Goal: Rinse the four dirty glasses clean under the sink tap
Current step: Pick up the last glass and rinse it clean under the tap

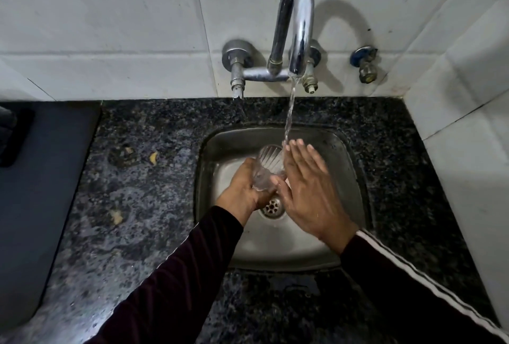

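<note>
1. The view looks down from the person's head at a small steel sink set into a dark speckled stone counter, with white wall tiles behind.
2. A curved chrome tap is mounted on the wall, and a thin stream of water runs from its spout down into the basin.
3. The left hand has its fingers curled round the base of a clear ribbed glass, which is tilted with its mouth pointing away and up, over the basin and just left of the stream.
4. The right hand is flat, fingers straight and together, lying against the right side of the glass; it holds nothing. The water lands on or right beside its fingertips.
5. Both arms wear dark long sleeves; the right sleeve carries white stripes.
6. The round drain shows between the two wrists.
7. Progress, as a judgement: one glass is in the middle of its rinse. No other glasses appear in view, either on the counter or in the sink, so it cannot be told how many of the four are finished or waiting.
8. Whether this glass is clean yet is unclear; it looks wet and see-through.
</note>
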